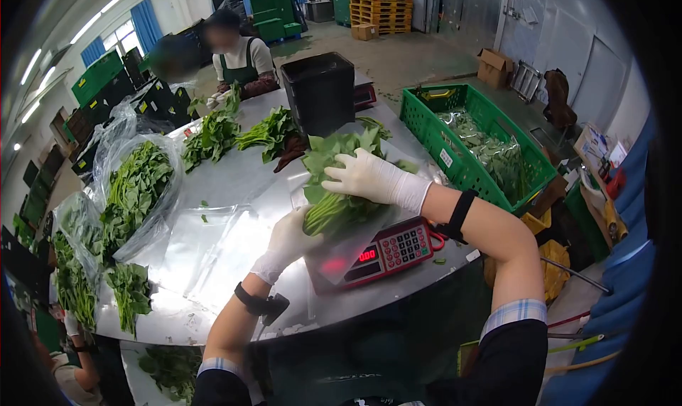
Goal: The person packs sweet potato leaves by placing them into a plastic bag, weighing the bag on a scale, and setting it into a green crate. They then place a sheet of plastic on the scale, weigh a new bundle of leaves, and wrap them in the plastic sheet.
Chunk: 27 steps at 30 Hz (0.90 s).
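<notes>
A bunch of leafy greens (337, 210) is held between my two gloved hands, above a red digital scale (401, 251) that reads 0.00. My left hand (290, 237) closes round the stem end. Over the leaves lies my right hand (366, 177), its fingers spread on top of the bunch. Part of a clear plastic sheet or bag (355, 246) shows under the greens and over the scale; its outline is hard to make out. Both hands wear white gloves.
Bagged greens (138, 186) and loose bunches (213, 136) lie on the metal table (192, 292). A black bin (317, 90) stands behind the scale, a green crate (469, 139) with packed greens at right. A co-worker (241, 65) stands across the table; another person's arm (85, 360) shows lower left.
</notes>
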{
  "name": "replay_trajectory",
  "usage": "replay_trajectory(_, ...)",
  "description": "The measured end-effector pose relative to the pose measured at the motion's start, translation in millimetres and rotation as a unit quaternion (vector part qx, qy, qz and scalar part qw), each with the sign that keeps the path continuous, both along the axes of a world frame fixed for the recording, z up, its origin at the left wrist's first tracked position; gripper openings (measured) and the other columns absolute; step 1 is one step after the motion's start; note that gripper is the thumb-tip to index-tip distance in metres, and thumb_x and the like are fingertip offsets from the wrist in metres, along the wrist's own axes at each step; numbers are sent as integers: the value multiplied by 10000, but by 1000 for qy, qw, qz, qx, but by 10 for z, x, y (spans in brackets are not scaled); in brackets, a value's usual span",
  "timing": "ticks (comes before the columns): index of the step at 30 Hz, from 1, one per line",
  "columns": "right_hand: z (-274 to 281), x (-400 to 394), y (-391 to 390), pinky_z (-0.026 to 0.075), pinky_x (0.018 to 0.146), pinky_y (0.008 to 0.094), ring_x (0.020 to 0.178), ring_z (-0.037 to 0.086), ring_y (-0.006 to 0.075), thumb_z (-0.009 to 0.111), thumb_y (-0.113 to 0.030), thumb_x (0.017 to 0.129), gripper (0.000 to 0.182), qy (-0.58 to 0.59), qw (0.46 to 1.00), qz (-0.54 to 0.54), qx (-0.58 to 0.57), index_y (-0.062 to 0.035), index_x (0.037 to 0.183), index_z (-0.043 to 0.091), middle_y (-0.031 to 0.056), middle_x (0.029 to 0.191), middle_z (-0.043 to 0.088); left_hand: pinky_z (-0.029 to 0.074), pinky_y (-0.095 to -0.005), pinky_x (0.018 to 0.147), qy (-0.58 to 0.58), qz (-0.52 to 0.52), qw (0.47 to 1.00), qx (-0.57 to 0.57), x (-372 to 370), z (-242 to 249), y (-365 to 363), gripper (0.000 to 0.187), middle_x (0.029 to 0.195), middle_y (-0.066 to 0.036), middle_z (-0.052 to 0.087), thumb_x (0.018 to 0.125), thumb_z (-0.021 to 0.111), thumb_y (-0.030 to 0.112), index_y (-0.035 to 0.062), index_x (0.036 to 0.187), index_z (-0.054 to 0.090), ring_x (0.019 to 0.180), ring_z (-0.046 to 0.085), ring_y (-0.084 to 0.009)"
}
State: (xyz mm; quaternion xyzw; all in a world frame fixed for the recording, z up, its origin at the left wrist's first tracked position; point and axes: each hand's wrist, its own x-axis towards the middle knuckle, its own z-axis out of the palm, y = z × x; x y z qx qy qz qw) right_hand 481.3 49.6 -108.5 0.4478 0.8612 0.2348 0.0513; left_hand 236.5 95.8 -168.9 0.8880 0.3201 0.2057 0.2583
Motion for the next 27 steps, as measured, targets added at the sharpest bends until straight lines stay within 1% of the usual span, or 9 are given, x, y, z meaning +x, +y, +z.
replay_trajectory(9,-351,119,-138,453,918,399,1251,518,290,677,-146,773,613,86,996,-11,13,-210,1365,530,53,1361,533,485,-377,938,-274,-25,902,-331,-347,-257,441,614,1185,-181,581,868,700,216,-12,1393,479,1059,623,-287)
replay_trajectory(11,-376,108,-117,452,917,406,1245,523,297,684,-153,773,613,91,996,-13,9,-205,1364,529,57,1360,534,468,-344,978,-183,74,980,21,-379,-284,1007,604,1291,-174,564,891,681,210,-25,1402,461,1098,617,-250)
replay_trajectory(14,-357,97,-86,446,927,428,1241,524,302,680,-166,777,610,111,994,8,3,-208,1367,530,63,1366,534,458,-313,988,-59,74,984,150,-175,-74,1381,533,1317,-172,589,905,660,188,-40,1365,515,1129,603,-210)
replay_trajectory(16,-380,84,-122,446,928,428,1239,525,301,681,-167,775,611,117,993,3,6,-209,1366,533,63,1370,533,441,-292,1009,49,-67,977,-198,-59,96,1435,457,1306,-178,618,909,646,178,-43,1304,586,1168,586,-198)
replay_trajectory(20,-418,28,-248,455,914,422,1235,529,290,660,-184,789,594,124,992,9,22,-219,1369,537,66,1389,526,470,-306,989,-80,-141,892,-422,5,284,1244,457,1282,-117,626,896,623,83,-43,1332,569,1116,610,-197)
replay_trajectory(22,-460,-20,-301,457,905,419,1225,533,289,657,-191,792,586,135,990,24,24,-218,1366,539,68,1393,525,461,-312,1005,-215,-145,711,-654,61,71,1152,679,1329,-119,576,862,658,86,-28,1473,385,1155,588,-201)
replay_trajectory(23,-482,-35,-298,458,896,417,1207,540,285,659,-198,791,573,140,989,19,48,-216,1352,547,65,1363,539,461,-312,1005,-217,-142,708,-657,114,15,1090,679,1329,-119,576,862,658,86,-28,1473,385,1155,588,-201)
replay_trajectory(25,-448,-87,-286,458,886,416,1189,547,280,661,-206,789,560,145,986,16,77,-215,1338,555,62,1333,553,444,-347,1042,-146,-164,849,-481,330,-23,988,950,1402,-166,487,794,738,187,1,1546,189,1227,541,-232)
replay_trajectory(27,-321,-166,-342,458,875,415,1157,557,280,662,-227,794,536,109,989,-87,-38,-209,1321,563,46,1262,578,441,-392,1060,-52,-235,970,-42,366,274,365,1037,1491,-198,380,724,768,199,17,1553,173,1285,506,-342)
